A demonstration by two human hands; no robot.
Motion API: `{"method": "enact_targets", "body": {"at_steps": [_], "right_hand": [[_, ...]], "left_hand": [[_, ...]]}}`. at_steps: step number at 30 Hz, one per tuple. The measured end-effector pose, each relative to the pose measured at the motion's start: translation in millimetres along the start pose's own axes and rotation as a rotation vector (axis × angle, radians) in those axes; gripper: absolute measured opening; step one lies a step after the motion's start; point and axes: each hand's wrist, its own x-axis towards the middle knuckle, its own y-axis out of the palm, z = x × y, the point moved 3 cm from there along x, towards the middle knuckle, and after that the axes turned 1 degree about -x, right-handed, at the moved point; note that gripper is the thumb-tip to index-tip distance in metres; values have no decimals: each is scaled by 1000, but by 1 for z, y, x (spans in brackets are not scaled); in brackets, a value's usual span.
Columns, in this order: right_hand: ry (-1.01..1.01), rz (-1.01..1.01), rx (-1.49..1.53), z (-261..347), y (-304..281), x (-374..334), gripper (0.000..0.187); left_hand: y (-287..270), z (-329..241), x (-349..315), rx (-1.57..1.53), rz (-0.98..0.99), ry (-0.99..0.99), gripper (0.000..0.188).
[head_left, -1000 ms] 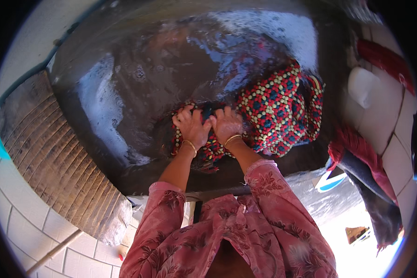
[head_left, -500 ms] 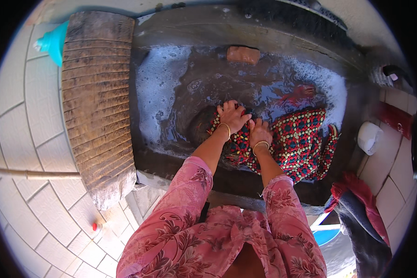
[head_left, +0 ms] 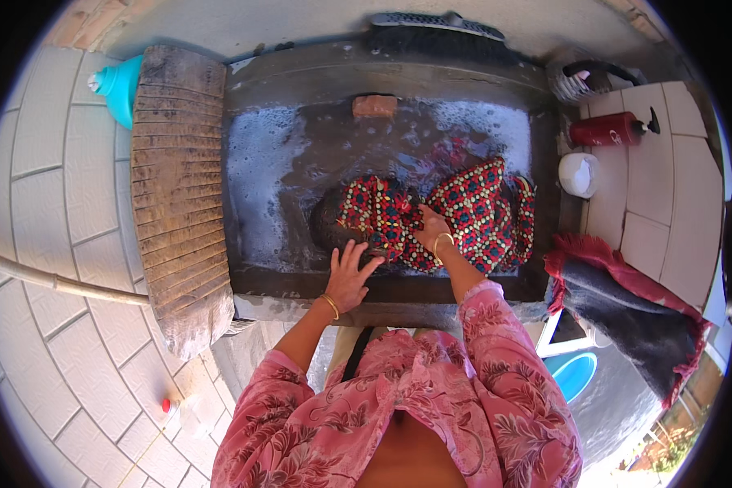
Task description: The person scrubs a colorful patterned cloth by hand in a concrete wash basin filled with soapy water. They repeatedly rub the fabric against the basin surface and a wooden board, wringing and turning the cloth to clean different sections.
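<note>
One left hand [head_left: 348, 281], splayed, empty, by front basin rim [head_left: 423, 314]; right hand [head_left: 433, 228] on cloth [head_left: 476, 213], grip unclear.

Place: laundry area, domestic in appearance | Landmark: dark basin [head_left: 317, 77] | Within basin: white suds [head_left: 252, 163], patterned textile [head_left: 472, 207] | Left of basin: ridged wooden board [head_left: 179, 195], tiled floor [head_left: 41, 187] | Right of basin: red pump bottle [head_left: 603, 128] | Beyond basin: bristled brush [head_left: 437, 24]

Wet, knobbly-textured cloth [head_left: 470, 213] lies toward the near right corner of a rough, dark, concrete-looking basin [head_left: 301, 78], with a matt, rough brick [head_left: 375, 106] by its far edge, a worn, grooved wooden board [head_left: 179, 195] along its left edge, and a glossy, smooth plastic bottle [head_left: 606, 129] beyond its right edge.
</note>
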Motion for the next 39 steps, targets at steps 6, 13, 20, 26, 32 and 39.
{"method": "enact_targets", "body": {"at_steps": [6, 13, 20, 26, 32, 39], "right_hand": [[62, 82, -210, 18, -4, 8, 75], [33, 29, -165, -5, -1, 0, 80], [89, 75, -201, 26, -9, 0, 86], [139, 69, -216, 36, -5, 26, 81], [205, 175, -93, 40, -2, 49, 93], [2, 121, -55, 77, -9, -2, 59]], "left_hand": [[32, -2, 58, 45, -170, -157, 87], [-51, 116, 103, -339, -478, -151, 42], [-125, 270, 74, -77, -877, -823, 48], [-24, 151, 69, -338, -634, -218, 42], [151, 110, 54, -1188, -111, -1033, 44], [149, 93, 49, -1808, -379, -1107, 71]]}}
